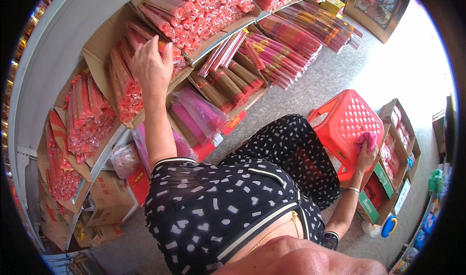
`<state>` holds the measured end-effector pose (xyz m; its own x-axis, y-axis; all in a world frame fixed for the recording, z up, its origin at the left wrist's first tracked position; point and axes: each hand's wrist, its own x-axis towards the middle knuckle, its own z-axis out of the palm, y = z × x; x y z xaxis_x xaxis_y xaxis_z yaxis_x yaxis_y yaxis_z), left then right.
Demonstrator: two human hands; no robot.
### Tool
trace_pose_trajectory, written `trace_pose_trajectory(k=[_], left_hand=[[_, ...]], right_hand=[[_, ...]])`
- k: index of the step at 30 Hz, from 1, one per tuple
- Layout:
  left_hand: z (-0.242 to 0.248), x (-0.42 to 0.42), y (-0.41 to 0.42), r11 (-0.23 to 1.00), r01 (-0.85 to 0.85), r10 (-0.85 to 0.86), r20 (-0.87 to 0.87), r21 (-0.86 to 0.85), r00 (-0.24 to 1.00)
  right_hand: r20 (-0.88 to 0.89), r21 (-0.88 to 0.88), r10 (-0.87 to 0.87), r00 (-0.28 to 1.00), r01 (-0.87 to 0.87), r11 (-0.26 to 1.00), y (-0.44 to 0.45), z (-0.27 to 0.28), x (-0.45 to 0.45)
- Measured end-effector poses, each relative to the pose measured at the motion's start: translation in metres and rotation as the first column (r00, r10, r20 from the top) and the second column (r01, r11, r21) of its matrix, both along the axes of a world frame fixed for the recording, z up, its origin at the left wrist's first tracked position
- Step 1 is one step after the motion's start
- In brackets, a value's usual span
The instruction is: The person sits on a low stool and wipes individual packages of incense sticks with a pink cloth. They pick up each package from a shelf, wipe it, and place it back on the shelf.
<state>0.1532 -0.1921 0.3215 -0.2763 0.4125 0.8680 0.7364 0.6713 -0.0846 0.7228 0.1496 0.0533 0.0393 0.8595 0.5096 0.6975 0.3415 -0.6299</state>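
Observation:
My left hand reaches over a cardboard box of plastic-wrapped red candle or incense packs. Its thumb and index finger are spread apart, and the other fingertips are hidden, so contact with the packs is unclear. In my right hand is a crumpled pink cloth, lying against the near right edge of a red plastic stool. The stool stands on the floor beside my knee.
Shelves to the left hold more boxes of red packs, bundled incense sticks and pink packets. Open boxes of wrapped goods sit right of the stool. A large cardboard box occupies the lower left shelf. Grey floor shows beyond the stool.

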Motion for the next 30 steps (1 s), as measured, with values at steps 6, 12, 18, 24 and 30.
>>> trace_pose_trajectory(k=[6, 12, 18, 24, 30], left_hand=[[0.003, 0.001, 0.016, 0.978, 0.165, -0.157, 0.075, -0.124, 0.985], [0.004, -0.016, 0.002, 0.979, -0.130, 0.147, 0.102, -0.160, 0.984], [-0.013, 0.009, 0.020, 0.982, 0.145, -0.156, -0.081, -0.125, 0.984], [-0.068, 0.066, 0.087, 0.738, 0.669, -0.675, 0.081, 0.091, 0.733], [-0.189, -0.007, 0.184, 0.755, 0.656, -0.478, 0.692, 0.009, 0.541]], right_hand=[[-0.006, -0.001, -0.028, 1.000, 0.028, 1.000, -0.004, 0.004, -0.004], [-0.048, 0.043, 0.001, 0.999, 0.001, 0.999, -0.006, 0.004, -0.004], [-0.038, -0.009, -0.006, 0.999, 0.005, 1.000, -0.010, 0.010, -0.008], [-0.040, 0.033, -0.022, 0.999, 0.023, 0.999, -0.014, 0.018, -0.013], [0.258, 0.102, -0.190, 0.947, 0.168, 0.980, -0.015, 0.008, -0.014]])
